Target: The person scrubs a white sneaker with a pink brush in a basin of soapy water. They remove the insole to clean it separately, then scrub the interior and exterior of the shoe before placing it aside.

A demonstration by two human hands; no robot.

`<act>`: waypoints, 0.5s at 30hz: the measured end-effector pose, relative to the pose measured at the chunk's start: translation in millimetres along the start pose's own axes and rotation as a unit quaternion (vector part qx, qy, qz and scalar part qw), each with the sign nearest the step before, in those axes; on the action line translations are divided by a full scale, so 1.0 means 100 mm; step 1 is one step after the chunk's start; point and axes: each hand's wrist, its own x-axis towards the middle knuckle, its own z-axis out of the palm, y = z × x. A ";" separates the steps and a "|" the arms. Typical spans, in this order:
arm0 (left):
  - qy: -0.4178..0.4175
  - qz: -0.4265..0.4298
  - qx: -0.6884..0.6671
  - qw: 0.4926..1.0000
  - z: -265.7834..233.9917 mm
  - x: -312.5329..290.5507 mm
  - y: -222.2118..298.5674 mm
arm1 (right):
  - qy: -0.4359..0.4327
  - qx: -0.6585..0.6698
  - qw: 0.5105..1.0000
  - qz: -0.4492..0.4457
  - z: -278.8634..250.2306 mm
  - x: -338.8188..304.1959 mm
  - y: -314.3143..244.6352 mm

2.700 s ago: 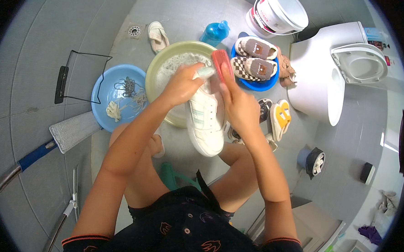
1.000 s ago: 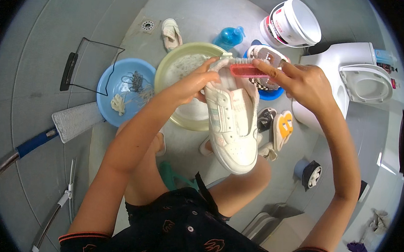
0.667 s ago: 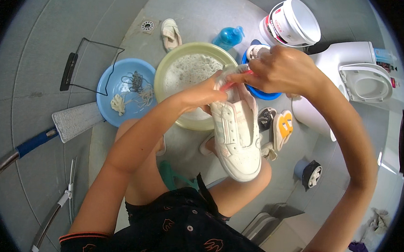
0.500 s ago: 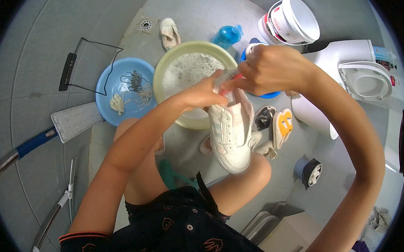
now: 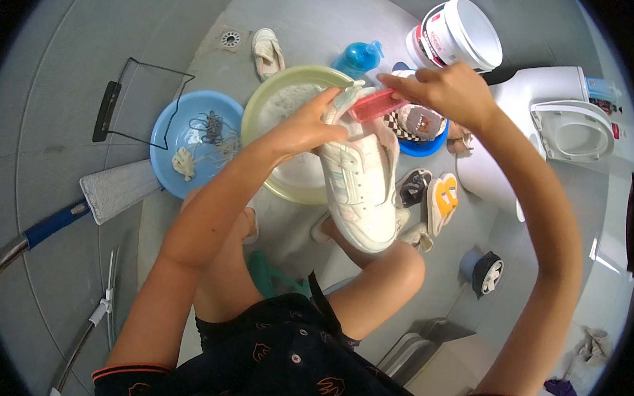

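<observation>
My left hand [image 5: 308, 129] is closed around the upper part of a white lace-less sneaker [image 5: 357, 189], near its collar. The toe points down toward my right knee. In my right hand [image 5: 448, 90] is a pink brush [image 5: 373, 105], gripped at its right end. The brush lies against the sneaker's opening; its bristles are hidden. Below and behind the shoe stands a pale yellow basin [image 5: 278, 189] of sudsy water.
A blue basin [image 5: 163, 158] with wet shoelaces [image 5: 207, 128] stands left. Beyond are a single shoe [image 5: 267, 55], a blue bottle [image 5: 358, 59] and a white bucket [image 5: 451, 36]. To the right are a blue basin of shoes [image 5: 418, 147], yellow slippers [image 5: 443, 197] and a toilet [image 5: 514, 129].
My right hand has moved up and to the right, out of the shoe's opening, bringing the pink brush into fuller view. The sneaker has risen slightly.
</observation>
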 end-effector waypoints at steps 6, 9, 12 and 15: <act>0.003 -0.003 0.045 0.999 -0.01 0.05 -0.06 | 0.027 0.044 0.998 0.042 0.19 -0.22 -0.13; -0.007 0.001 0.083 0.997 0.00 0.07 0.00 | 0.099 -0.005 0.995 -0.029 -0.04 -0.08 -0.09; -0.007 0.035 0.162 0.986 0.01 0.19 -0.19 | 0.110 -0.114 0.976 -0.147 -0.25 0.21 -0.10; 0.049 0.092 0.249 0.963 0.07 0.22 -0.39 | 0.172 -0.113 0.943 -0.261 -0.41 0.56 -0.17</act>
